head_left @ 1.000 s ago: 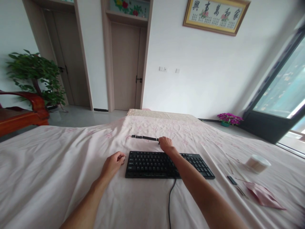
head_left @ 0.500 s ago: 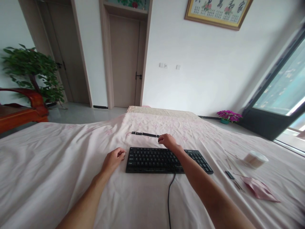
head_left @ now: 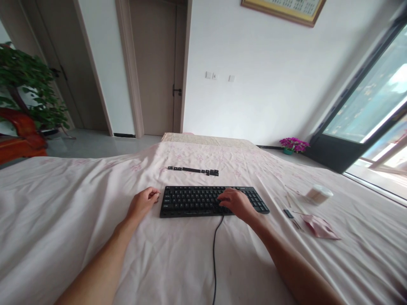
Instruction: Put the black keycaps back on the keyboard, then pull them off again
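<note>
Several loose keys lie on the far side of the keyboard, left hand curled beside its left end, right hand over its right half, any grasp unclear.

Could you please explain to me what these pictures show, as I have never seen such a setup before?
There is no machine here: you see a person's own two bare hands. Every picture comes from one camera worn on their head, looking forward and down. On the pale patterned cloth lies a black keyboard with a cable; beyond it is a row of loose black keys. To the right are a pink item and a round tub. The left hand rests beside the keyboard, fingers curled; the right hand is over its keys. Whether either holds anything small, I cannot tell.
</note>
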`<state>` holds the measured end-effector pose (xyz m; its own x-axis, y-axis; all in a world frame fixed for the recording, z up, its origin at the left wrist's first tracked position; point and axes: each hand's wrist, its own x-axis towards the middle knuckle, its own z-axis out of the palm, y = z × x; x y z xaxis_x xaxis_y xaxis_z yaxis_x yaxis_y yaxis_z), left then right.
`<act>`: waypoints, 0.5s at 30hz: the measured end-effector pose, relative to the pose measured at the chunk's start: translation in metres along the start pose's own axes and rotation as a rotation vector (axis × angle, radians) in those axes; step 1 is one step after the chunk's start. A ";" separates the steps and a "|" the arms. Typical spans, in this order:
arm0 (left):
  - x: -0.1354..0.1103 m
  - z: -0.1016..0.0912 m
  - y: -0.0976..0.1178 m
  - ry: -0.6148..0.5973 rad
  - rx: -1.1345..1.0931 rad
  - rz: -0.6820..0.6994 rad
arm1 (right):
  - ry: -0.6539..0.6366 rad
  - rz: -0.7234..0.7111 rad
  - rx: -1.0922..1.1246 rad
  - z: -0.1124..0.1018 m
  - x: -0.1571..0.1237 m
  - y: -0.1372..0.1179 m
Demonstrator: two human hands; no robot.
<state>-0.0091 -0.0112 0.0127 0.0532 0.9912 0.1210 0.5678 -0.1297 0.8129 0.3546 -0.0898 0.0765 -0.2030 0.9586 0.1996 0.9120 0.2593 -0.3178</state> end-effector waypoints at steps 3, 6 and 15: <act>0.000 0.000 0.000 0.005 -0.004 0.001 | -0.008 -0.019 -0.022 0.004 -0.004 -0.005; -0.001 0.001 -0.001 0.007 0.003 0.009 | 0.001 -0.054 -0.047 0.007 -0.005 -0.009; -0.001 0.000 -0.002 0.008 0.019 0.012 | -0.017 -0.062 -0.094 0.007 -0.005 -0.016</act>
<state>-0.0104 -0.0119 0.0105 0.0535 0.9893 0.1354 0.5822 -0.1411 0.8007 0.3383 -0.0978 0.0743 -0.2656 0.9431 0.2001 0.9268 0.3070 -0.2165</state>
